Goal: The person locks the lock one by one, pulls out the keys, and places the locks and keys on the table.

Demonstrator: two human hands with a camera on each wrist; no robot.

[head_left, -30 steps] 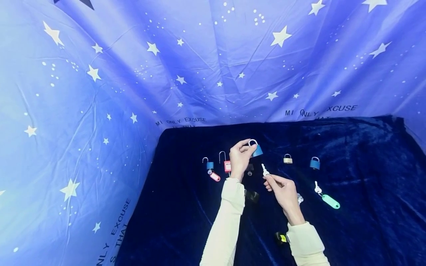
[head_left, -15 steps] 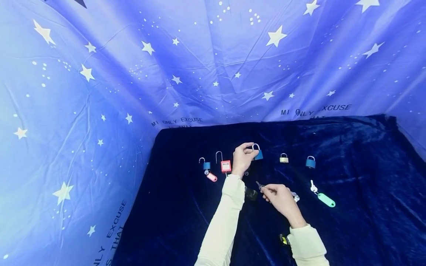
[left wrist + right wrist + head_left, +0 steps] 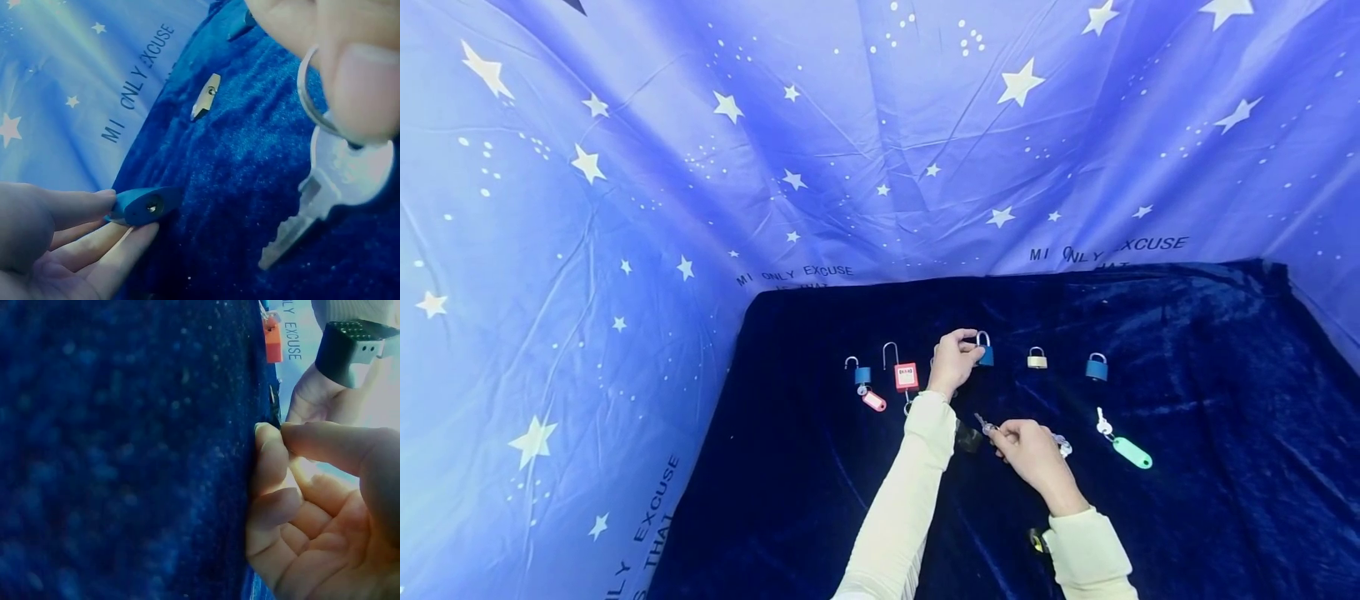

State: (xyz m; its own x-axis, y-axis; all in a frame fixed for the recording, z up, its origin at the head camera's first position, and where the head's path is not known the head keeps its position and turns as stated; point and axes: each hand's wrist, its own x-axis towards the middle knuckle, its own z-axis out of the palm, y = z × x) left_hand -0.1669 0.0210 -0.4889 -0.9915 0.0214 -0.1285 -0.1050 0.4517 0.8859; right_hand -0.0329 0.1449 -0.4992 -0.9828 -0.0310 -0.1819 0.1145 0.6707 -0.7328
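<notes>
My left hand (image 3: 953, 362) pinches a blue padlock (image 3: 985, 356) between thumb and fingers, its shackle upward in the head view. In the left wrist view the keyhole end of this padlock (image 3: 147, 207) faces the camera. Whether it touches the cloth I cannot tell. Nearer to me, my right hand (image 3: 1033, 457) pinches a small silver key (image 3: 981, 422) by its ring, apart from the padlock. The key (image 3: 353, 169) hangs large in the left wrist view, teeth pointing down. The right wrist view shows curled fingers (image 3: 275, 469); the key is hard to make out there.
On the dark blue cloth (image 3: 820, 500) lie a blue padlock (image 3: 862, 375) with a pink tag (image 3: 873, 402), a red padlock (image 3: 906, 377), a brass padlock (image 3: 1037, 359) and another blue padlock (image 3: 1097, 367). A key with a green tag (image 3: 1131, 452) lies right. Starry fabric (image 3: 850, 150) hangs behind.
My left hand has lowered the blue padlock toward the cloth. My right hand has drawn back toward me with the key, which now tilts to the left.
</notes>
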